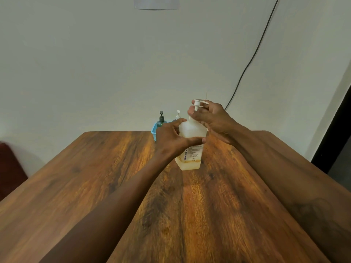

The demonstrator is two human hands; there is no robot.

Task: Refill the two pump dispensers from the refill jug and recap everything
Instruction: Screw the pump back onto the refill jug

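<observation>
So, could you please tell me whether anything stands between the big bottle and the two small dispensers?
No loose thing on the table shows between them: the big bottle, gripped by left hand and right hand, stands just before the blue basket. The green dispenser and white dispenser in it are still capped.

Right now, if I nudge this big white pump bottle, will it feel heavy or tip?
Probably light: the pump bottle looks nearly empty, liquid only near its base. Light and tall, it may tip if pushed high. Its squarish body likely won't roll.
</observation>
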